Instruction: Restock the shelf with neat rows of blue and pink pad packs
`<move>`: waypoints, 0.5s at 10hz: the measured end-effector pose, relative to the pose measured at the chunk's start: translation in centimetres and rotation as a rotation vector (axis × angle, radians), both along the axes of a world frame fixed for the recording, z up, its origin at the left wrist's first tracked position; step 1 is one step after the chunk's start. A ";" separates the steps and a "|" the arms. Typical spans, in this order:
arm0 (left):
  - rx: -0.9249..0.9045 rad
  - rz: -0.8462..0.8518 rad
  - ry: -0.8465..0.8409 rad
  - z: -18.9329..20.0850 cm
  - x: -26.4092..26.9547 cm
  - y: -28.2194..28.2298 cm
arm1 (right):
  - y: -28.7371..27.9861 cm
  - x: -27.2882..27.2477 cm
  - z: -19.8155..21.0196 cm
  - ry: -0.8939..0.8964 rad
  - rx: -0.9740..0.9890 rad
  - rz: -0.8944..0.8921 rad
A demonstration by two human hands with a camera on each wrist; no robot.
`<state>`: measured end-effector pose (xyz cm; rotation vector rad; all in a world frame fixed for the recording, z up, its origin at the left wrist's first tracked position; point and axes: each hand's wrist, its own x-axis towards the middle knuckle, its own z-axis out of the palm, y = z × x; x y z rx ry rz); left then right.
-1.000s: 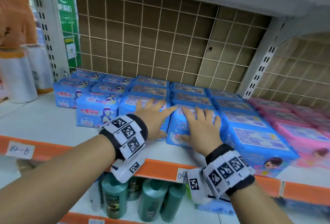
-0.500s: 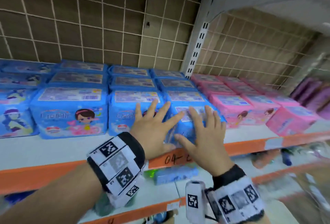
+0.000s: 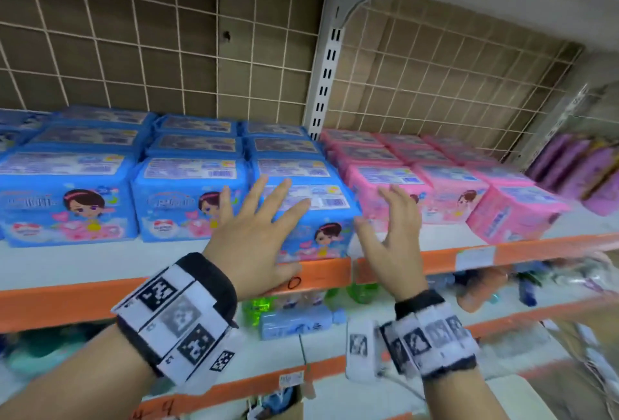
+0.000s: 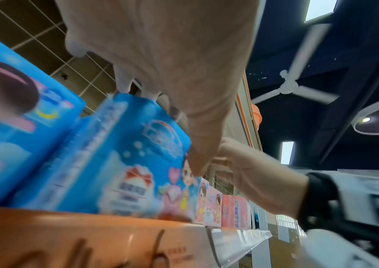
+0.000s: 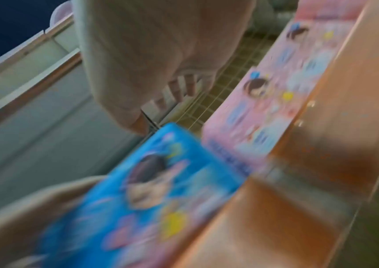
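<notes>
Blue pad packs [image 3: 187, 198] fill the left part of the shelf in rows; pink pad packs [image 3: 442, 185] fill the right part. One blue pack [image 3: 321, 218] juts forward to the shelf's orange front edge [image 3: 67, 302]. My left hand [image 3: 258, 235] lies flat on this pack's left front, fingers straight and spread, thumb near the edge. My right hand [image 3: 392, 238] hovers open just right of it, in front of the nearest pink pack, touching nothing that I can see. The left wrist view shows the jutting blue pack [image 4: 138, 163]; the right wrist view, blurred, shows it [image 5: 156, 181] beside a pink pack [image 5: 264, 108].
A wire grid back [image 3: 167, 34] and a white upright post [image 3: 326, 64] stand behind the packs. One pink pack [image 3: 516, 215] at the right sits turned askew. Purple packs [image 3: 579, 168] lie further right. Bottles and a blue pack [image 3: 294, 319] fill the lower shelf.
The view has swung right along the shelf. Both hands slid rightward from the middle blue packs to the last blue pack; the right hand has come off it and now hovers.
</notes>
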<state>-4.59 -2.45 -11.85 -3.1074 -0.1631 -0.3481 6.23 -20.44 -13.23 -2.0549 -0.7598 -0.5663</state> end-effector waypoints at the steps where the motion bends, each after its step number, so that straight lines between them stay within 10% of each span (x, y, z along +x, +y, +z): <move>1: 0.036 0.048 0.015 -0.2 1.4 -3.3 | -1.9 4.0 -0.5 0.159 -0.335 -0.064; 4: -0.014 0.321 0.024 0.2 2.1 -8.3 | -4.7 6.5 -0.6 0.292 -0.301 0.309; 5: -0.120 0.351 -0.035 -1.1 0.0 -10.4 | -7.6 5.3 0.6 0.267 0.076 0.400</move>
